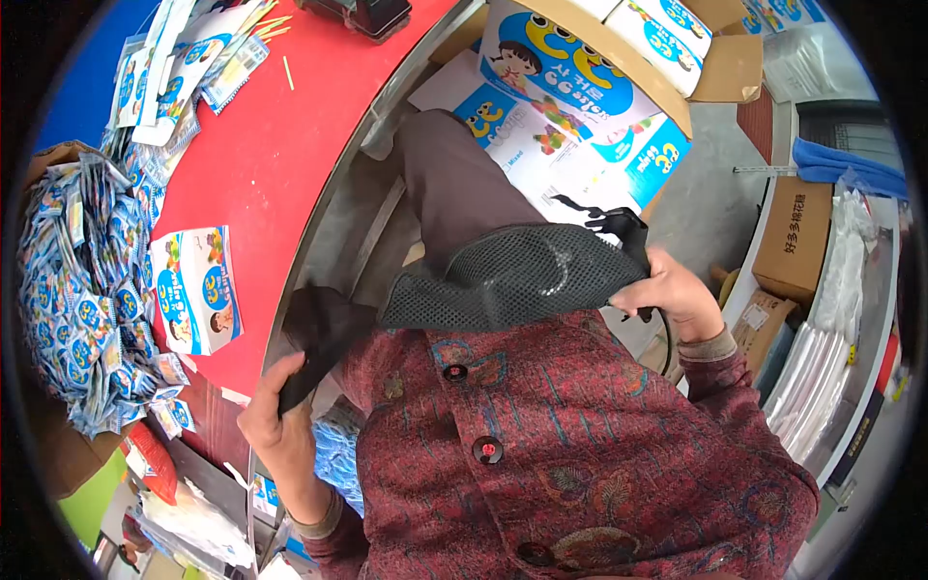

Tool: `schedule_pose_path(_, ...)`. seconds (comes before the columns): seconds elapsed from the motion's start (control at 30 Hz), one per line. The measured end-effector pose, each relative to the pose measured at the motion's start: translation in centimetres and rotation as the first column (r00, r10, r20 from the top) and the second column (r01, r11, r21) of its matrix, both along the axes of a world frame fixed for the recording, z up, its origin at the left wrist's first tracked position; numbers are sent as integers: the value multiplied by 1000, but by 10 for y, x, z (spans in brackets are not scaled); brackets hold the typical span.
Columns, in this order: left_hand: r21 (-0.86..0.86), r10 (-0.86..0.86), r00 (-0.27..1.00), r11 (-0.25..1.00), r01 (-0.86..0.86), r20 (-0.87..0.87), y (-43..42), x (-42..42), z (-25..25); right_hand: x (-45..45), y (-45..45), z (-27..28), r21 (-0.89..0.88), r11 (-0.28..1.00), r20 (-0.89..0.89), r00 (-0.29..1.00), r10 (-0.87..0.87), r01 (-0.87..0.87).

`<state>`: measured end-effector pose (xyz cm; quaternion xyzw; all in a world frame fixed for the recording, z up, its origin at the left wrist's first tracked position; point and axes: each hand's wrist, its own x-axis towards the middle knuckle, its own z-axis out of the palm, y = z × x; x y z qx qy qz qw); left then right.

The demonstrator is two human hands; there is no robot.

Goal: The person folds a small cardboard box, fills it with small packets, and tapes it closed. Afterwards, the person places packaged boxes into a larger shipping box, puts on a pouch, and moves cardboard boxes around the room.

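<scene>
A black mesh item [512,275] with dark straps is stretched across the person's lap, in front of the patterned red jacket [580,425]. At its left end, my left hand [275,416] is closed round a dark cloth strap [324,338]. My right hand [672,295] pinches the other end, where black straps and a buckle-like part [619,227] hang. Some fingertips of both hands are hidden behind the fabric.
The red table [261,174] at left holds a flat printed box [198,290] and printed sachets [193,77]. Beside it, a carton holds many small packets [87,300]. Open printed cartons [590,106] stand ahead. Shelves at right carry a brown box [793,232] and plastic-wrapped stacks [812,387].
</scene>
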<state>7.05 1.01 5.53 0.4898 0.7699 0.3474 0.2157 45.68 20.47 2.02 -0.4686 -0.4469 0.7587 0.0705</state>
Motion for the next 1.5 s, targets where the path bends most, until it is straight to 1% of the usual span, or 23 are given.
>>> schedule_pose_path(0.03, -30, 85, 988, 996, -82, 129, -7, 1, 2, 0, -1, -5, 13, 997, 9, 997, 81, -81)
schedule_pose_path(0.07, -33, 90, 988, 996, -87, 127, -16, -1, 5, 3, 1, -10, 58, 981, -23, 982, 187, -185)
schedule_pose_path(0.2, -79, 22, 977, 997, -6, 214, -52, -14, 20, 3, -6, -31, 3, 992, -65, 990, 122, -122)
schedule_pose_path(0.23, -198, 81, 951, 980, -21, 298, -66, -16, 21, 2, -5, -33, 1, 991, -72, 988, 136, -136)
schedule_pose_path(0.3, -469, 223, 904, 883, -28, 365, -79, -13, 25, -2, -3, -37, -253, 962, 106, 991, -79, 104)
schedule_pose_path(0.4, -691, 371, 794, 718, 84, 481, -93, -6, 12, 2, -2, -56, -340, 928, 54, 988, -144, 154)
schedule_pose_path(0.43, -690, 376, 792, 720, 76, 481, -100, -4, 1, 2, -2, -62, -384, 903, 28, 980, -197, 193)
schedule_pose_path(0.5, -609, 104, 891, 764, 212, 441, -121, 3, -29, 3, -5, -65, -406, 892, 15, 977, -212, 200)
schedule_pose_path(0.53, -674, 190, 852, 702, 230, 488, -139, 1, -50, 4, -7, -69, -431, 877, 8, 973, -231, 212)
schedule_pose_path(0.6, -624, 201, 834, 755, 203, 514, -147, 8, -61, 36, -16, -114, -512, 812, -6, 944, -329, 280)
schedule_pose_path(0.67, -572, 206, 817, 801, 175, 538, -140, 13, -54, 63, -29, -144, -663, 619, 239, 903, -358, 421)
schedule_pose_path(0.7, -697, 226, 859, 691, 191, 459, -125, 15, -38, 71, -32, -145, -744, 564, 239, 930, -278, 359)
schedule_pose_path(0.73, -805, 231, 898, 561, 192, 375, -115, 16, -24, 79, -39, -149, -742, 597, 235, 952, -195, 306)
schedule_pose_path(0.8, -805, 228, 896, 558, 200, 381, -108, 20, -13, 98, -56, -163, -741, 641, 247, 969, -16, 200)
schedule_pose_path(0.83, -809, 224, 896, 550, 209, 384, -109, 20, -10, 107, -68, -177, -743, 638, 245, 969, -18, 200)
schedule_pose_path(0.9, -812, 232, 889, 542, 218, 394, -116, 22, -9, 120, -85, -204, -645, 754, 311, 944, 110, 125)
schedule_pose_path(1.0, -820, 268, 871, 526, 225, 411, -138, 29, -7, 72, -68, -140, -552, 833, 298, 942, 154, 39)
schedule_pose_path(1.1, -828, 314, 853, 518, 214, 417, -155, 37, 0, 86, -73, -163, -457, 878, 268, 919, 289, -143)
schedule_pose_path(1.17, -835, 346, 840, 511, 205, 418, -163, 41, 4, 86, -68, -165, -419, 872, 230, 899, 372, -254)
schedule_pose_path(1.2, -840, 364, 832, 503, 202, 418, -168, 42, 5, 77, -58, -145, -488, 749, 246, 753, 610, -448)
schedule_pose_path(1.27, -849, 393, 826, 496, 181, 405, -177, 43, 8, 56, -44, -105, -553, 573, 236, 546, 804, -604)
schedule_pose_path(1.33, -855, 415, 819, 493, 164, 396, -183, 45, 11, 50, -46, -82, -509, 585, 237, 551, 800, -631)
schedule_pose_path(1.5, -852, 456, 799, 508, 128, 392, -196, 48, 10, 121, -102, -148, -331, 655, 207, 625, 753, -680)
